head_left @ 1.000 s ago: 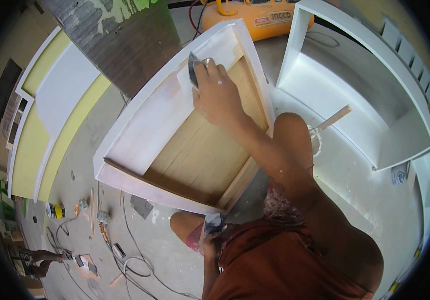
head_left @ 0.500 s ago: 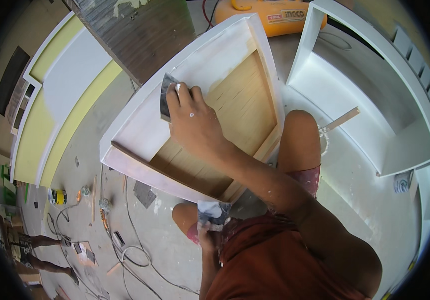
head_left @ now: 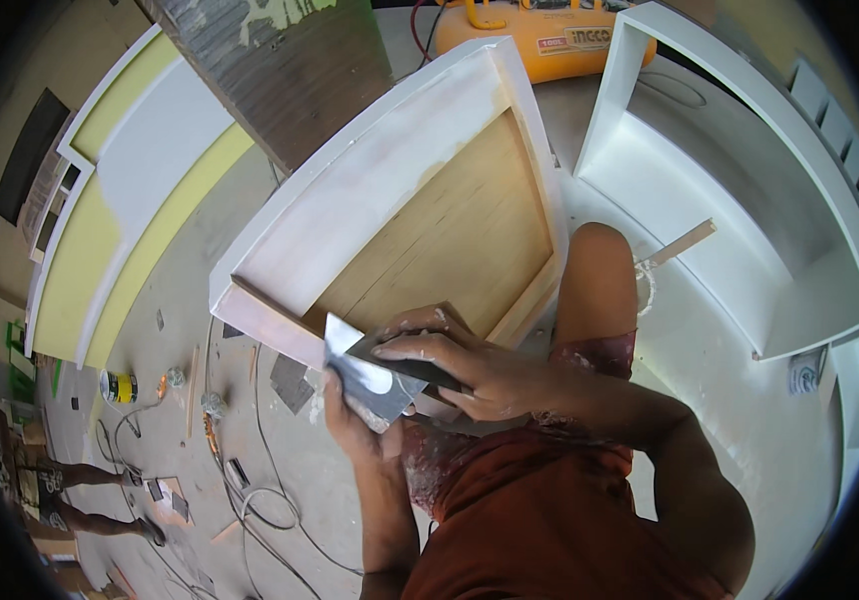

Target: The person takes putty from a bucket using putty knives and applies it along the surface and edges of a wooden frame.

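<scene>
My left hand (head_left: 355, 428) grips a thin metal plate (head_left: 382, 398) with a smear of white filler (head_left: 378, 380) on it. My right hand (head_left: 485, 372) is closed on a dark flat scraper (head_left: 410, 364), its edge against or just over the plate. Both hands are in front of the near corner of a shallow wooden frame (head_left: 330, 200), standing between my knees. White coats one long side and the rim; the recessed plywood panel (head_left: 450, 215) is bare. White specks dot my fingers.
A white cabinet carcass (head_left: 705, 180) lies right, with a wooden stick (head_left: 683, 242) beside my knee. An orange compressor tank (head_left: 550, 45) and a dark board (head_left: 280, 80) are behind. Hoses (head_left: 270, 500) snake across the floor at left, near a paint can (head_left: 120, 387) and another person's legs (head_left: 90, 478).
My right hand has come off the white side of the frame, down and toward me, to the plate. My left hand has raised the plate up and leftward to meet the scraper.
</scene>
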Tool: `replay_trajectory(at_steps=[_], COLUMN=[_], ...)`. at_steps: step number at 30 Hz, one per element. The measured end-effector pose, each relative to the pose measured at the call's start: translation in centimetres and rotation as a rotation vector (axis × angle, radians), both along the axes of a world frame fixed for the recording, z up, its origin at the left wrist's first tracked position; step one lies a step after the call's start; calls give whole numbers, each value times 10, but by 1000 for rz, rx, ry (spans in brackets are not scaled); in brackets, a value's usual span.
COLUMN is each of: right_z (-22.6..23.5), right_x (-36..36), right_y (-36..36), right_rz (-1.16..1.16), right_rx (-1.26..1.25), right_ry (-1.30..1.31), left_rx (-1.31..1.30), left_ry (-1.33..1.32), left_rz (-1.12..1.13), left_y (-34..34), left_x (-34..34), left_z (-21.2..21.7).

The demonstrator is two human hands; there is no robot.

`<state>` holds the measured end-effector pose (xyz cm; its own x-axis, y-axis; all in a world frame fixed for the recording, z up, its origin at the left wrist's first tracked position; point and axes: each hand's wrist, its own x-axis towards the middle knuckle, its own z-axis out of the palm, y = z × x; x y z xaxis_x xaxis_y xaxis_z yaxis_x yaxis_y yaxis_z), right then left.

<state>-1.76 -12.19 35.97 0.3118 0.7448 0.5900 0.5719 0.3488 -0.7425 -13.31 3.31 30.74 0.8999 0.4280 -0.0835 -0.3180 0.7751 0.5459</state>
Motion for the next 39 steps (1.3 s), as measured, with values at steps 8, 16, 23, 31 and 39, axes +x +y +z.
replay_trajectory(at_steps=[8, 16, 23, 31, 39], right_z=[-22, -11, 29, 22, 14], right_x=[6, 204, 270, 280, 177], right_y=[-18, -27, -13, 15, 74], right_rz=[-88, -1058, -1185, -1290, -1255], right_rx=[-5, -113, -178, -371, -334], right_ry=[-295, -259, -142, -135, -404], left_rx=[-144, 22, 67, 22, -14], left_ry=[109, 208, 303, 372, 356], left_rz=[26, 51, 23, 107, 46], left_y=[-24, -39, -32, -17, -21], left_x=[10, 2, -27, -62, -61], left_z=[20, -6, -45, -77, -86])
